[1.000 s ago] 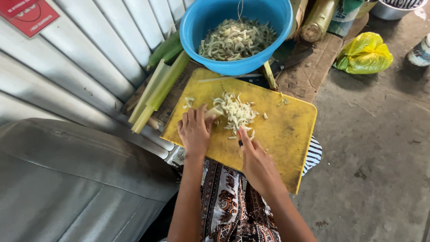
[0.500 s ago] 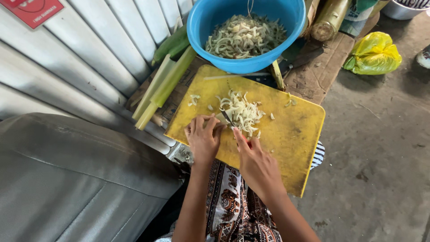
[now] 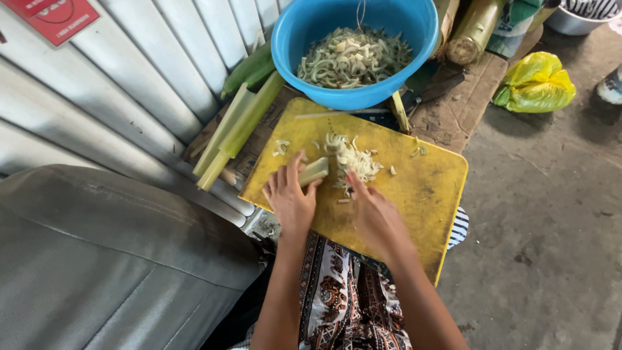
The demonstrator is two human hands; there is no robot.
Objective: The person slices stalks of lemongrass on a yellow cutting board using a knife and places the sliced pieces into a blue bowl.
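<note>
Red rectangular sign (image 3: 50, 18) top left on corrugated wall (image 3: 149, 78).

A makeshift outdoor cooking spot: a yellow cutting board (image 3: 414, 194) with chopped stalk, a blue basin (image 3: 304, 32) of sliced vegetables, and green stalks (image 3: 236, 126) leaning on a corrugated metal wall (image 3: 129, 84), over a bare concrete floor (image 3: 551, 227).

Both forearms reach up from 6 o'clock, left hand (image 3: 291, 198) fingers curled in a grip, right hand (image 3: 372, 212) beside it at 3 o'clock, fingers bent downward.
</note>
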